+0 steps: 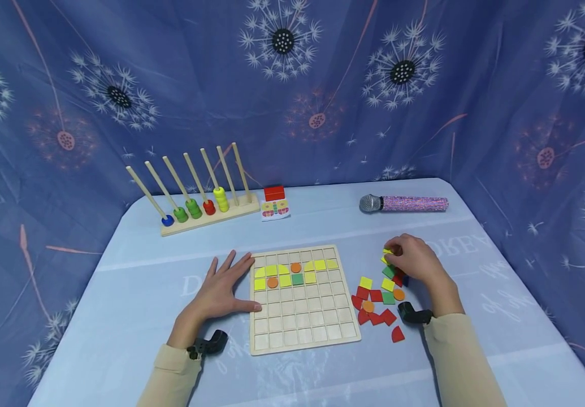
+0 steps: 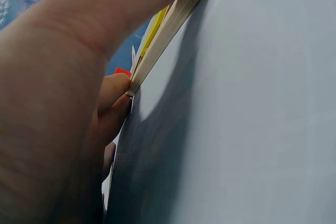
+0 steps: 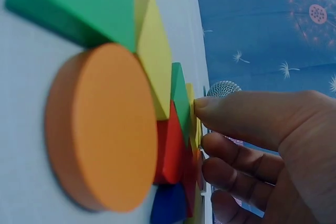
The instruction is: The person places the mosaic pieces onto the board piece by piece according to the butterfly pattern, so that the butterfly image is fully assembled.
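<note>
My left hand (image 1: 223,288) lies with spread fingers at the left side of a wooden grid board (image 1: 297,330), thumb and a fingertip touching its edge. In the board's upper two rows sit yellow tiles, two orange discs (image 1: 296,267) and a green square (image 1: 297,279). Right of the board, my right hand (image 1: 414,260) pinches at a yellow tile (image 1: 386,251) with thumb and bent fingers, at the far end of a loose pile. In the right wrist view, the thumb tip meets the yellow tile (image 3: 192,109); an orange disc (image 3: 113,129) lies nearer the camera.
Loose red tiles (image 1: 376,295), with green, yellow and orange ones, lie between board and right forearm. Behind stand a peg stand (image 1: 211,217) with coloured beads, a small red block (image 1: 274,193), a pattern card (image 1: 274,210) and a glittery microphone (image 1: 404,203). A patterned curtain hangs behind the table.
</note>
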The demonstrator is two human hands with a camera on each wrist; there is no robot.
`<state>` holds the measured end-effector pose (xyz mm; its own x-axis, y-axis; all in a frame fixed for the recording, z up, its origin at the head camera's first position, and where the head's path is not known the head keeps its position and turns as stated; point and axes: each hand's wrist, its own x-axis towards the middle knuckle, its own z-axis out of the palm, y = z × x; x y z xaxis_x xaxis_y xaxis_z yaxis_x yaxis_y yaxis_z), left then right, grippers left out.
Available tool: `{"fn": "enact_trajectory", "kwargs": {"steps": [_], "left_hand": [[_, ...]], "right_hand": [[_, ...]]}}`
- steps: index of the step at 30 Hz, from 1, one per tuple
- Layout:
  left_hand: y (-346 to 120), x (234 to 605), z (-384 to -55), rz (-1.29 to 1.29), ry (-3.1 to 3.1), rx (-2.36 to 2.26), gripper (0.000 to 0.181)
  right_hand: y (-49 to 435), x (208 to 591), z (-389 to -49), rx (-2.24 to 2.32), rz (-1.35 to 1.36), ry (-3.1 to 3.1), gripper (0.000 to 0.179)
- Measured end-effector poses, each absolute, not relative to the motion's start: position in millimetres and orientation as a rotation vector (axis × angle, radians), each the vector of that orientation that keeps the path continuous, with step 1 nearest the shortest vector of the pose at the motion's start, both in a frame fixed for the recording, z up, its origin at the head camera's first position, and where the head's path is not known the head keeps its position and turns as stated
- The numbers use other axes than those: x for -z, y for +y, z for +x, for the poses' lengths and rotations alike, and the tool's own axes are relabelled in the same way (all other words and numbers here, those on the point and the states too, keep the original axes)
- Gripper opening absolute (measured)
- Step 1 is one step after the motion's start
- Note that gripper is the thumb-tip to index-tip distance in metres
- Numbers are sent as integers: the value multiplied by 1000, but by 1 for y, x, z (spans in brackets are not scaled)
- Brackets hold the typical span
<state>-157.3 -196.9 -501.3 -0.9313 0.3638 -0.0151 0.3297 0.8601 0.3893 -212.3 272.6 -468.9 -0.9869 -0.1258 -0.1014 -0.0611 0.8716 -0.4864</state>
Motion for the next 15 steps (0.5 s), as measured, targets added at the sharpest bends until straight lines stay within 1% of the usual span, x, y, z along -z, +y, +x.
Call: {"fn": "enact_trajectory", "kwargs": {"steps": [6, 15], "left_hand": [[-197, 503, -159, 562, 2954, -584, 115], [-199, 503, -158, 561, 2948, -587, 116]], "right_hand": [[275, 471, -213, 740, -132, 2952, 26], [272, 474, -214, 747, -174, 2972, 30]]}}
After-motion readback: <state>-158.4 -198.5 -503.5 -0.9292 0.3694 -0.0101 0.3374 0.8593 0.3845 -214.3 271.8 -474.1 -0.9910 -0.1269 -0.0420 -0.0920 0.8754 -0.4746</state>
